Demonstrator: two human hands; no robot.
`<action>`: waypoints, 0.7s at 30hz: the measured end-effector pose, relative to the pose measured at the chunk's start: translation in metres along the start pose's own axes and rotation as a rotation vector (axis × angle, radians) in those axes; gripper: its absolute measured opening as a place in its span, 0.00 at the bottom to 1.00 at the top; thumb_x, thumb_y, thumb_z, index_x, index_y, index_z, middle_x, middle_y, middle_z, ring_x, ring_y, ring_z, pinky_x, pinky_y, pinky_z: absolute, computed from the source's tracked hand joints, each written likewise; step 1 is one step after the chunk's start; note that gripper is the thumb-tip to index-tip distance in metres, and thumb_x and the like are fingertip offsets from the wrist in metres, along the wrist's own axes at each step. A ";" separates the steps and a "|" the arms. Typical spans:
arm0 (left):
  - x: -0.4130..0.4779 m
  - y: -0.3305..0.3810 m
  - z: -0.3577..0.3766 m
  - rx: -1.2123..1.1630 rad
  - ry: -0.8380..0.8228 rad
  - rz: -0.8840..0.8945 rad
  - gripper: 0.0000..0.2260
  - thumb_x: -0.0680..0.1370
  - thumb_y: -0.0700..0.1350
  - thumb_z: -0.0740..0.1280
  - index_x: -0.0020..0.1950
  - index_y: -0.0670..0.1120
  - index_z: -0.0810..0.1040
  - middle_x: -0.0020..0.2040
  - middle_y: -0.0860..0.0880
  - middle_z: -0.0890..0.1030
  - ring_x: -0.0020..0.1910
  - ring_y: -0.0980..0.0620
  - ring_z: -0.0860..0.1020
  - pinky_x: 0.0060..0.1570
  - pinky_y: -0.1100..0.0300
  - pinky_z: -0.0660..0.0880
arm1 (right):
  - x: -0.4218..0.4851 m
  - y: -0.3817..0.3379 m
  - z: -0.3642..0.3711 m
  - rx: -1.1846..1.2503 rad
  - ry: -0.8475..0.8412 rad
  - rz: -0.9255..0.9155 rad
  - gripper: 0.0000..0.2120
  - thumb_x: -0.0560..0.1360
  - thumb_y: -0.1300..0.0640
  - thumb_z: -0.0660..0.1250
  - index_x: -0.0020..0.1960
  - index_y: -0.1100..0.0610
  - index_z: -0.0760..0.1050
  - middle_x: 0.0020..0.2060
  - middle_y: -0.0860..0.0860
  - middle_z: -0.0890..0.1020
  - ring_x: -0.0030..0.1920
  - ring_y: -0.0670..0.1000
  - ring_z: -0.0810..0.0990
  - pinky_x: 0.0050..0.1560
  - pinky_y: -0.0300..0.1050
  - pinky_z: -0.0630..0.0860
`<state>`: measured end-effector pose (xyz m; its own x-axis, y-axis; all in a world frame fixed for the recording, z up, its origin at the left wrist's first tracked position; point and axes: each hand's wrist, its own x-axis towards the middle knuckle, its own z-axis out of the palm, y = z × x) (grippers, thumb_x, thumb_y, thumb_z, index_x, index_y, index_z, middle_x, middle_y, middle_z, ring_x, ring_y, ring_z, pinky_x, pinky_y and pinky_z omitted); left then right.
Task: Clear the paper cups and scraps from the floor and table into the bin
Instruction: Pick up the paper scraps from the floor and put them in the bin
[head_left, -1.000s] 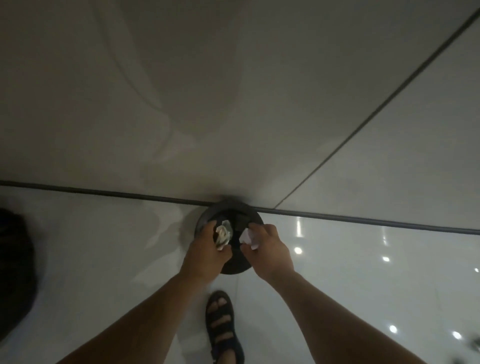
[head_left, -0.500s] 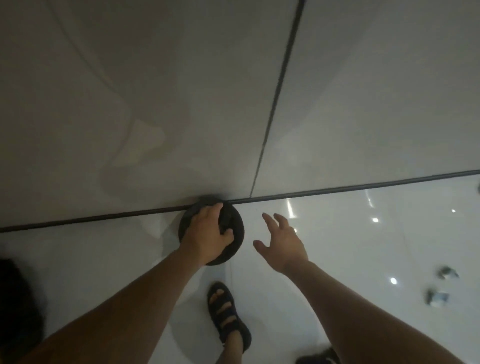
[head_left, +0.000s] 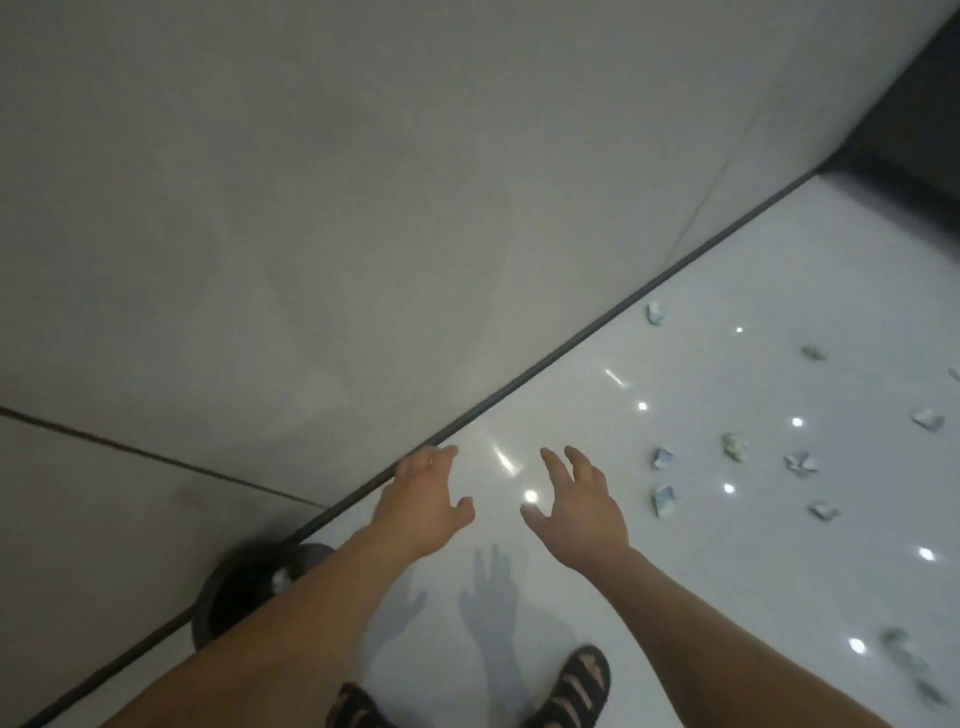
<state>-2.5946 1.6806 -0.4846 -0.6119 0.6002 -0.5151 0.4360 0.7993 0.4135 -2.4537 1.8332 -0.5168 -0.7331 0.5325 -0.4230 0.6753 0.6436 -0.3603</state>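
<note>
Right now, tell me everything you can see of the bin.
The bin is round and dark, seen from above, its mouth open. It stands upright on the glossy white floor beside the dark strip at the wall's foot. One pale crumpled scrap shows inside. The left forearm crosses over it, hiding its near side. The left hand and the right hand are clear of it. Its material cannot be told.
</note>
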 end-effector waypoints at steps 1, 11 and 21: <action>-0.001 0.031 -0.002 0.016 -0.004 0.034 0.34 0.77 0.56 0.63 0.78 0.50 0.52 0.76 0.49 0.56 0.74 0.48 0.55 0.71 0.53 0.59 | -0.008 0.020 -0.024 0.008 0.025 0.024 0.36 0.76 0.38 0.61 0.78 0.45 0.49 0.78 0.50 0.51 0.76 0.54 0.54 0.67 0.52 0.70; -0.019 0.276 -0.005 0.155 -0.058 0.300 0.32 0.76 0.56 0.64 0.77 0.50 0.56 0.75 0.48 0.59 0.74 0.47 0.57 0.70 0.51 0.61 | -0.096 0.166 -0.179 0.159 0.208 0.268 0.37 0.75 0.38 0.62 0.78 0.45 0.50 0.78 0.49 0.52 0.75 0.54 0.54 0.66 0.53 0.70; 0.034 0.356 0.016 0.188 -0.221 0.399 0.32 0.77 0.54 0.64 0.77 0.49 0.55 0.75 0.47 0.59 0.73 0.47 0.59 0.70 0.50 0.62 | -0.082 0.240 -0.209 0.245 0.216 0.462 0.38 0.74 0.37 0.63 0.78 0.46 0.52 0.77 0.50 0.55 0.74 0.55 0.59 0.64 0.52 0.70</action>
<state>-2.4497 1.9859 -0.3674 -0.2269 0.8363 -0.4992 0.7317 0.4846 0.4793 -2.2484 2.0588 -0.3952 -0.3397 0.8455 -0.4121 0.9099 0.1845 -0.3715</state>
